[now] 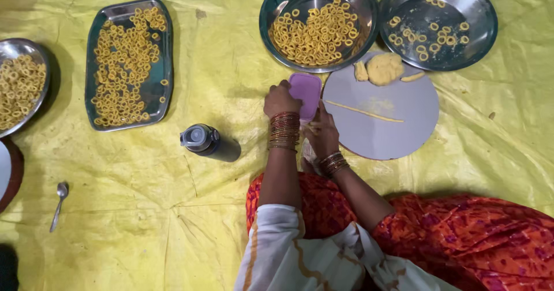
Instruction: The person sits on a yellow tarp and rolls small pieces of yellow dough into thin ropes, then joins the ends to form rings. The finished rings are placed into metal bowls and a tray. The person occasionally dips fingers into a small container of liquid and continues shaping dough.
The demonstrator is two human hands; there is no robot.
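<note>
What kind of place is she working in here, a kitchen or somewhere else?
Probably a home floor set up for snack-making, not a kitchen counter. A yellow plastic sheet covers the ground, steel trays and bowls hold dough rings, and a round rolling board carries a dough lump.

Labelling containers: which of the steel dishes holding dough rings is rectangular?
The rectangular steel tray, left of the bottle, lying apart on the yellow sheet. The other three ring-filled dishes are round: two at the top by the grey board, one at the left edge.

box: small purple lidded box (305, 93), rectangular with rounded corners
pose: flat, lid up
place: on the yellow sheet (219, 72), touching the round grey board's (398, 129) left edge
state: gripped at its left side
</note>
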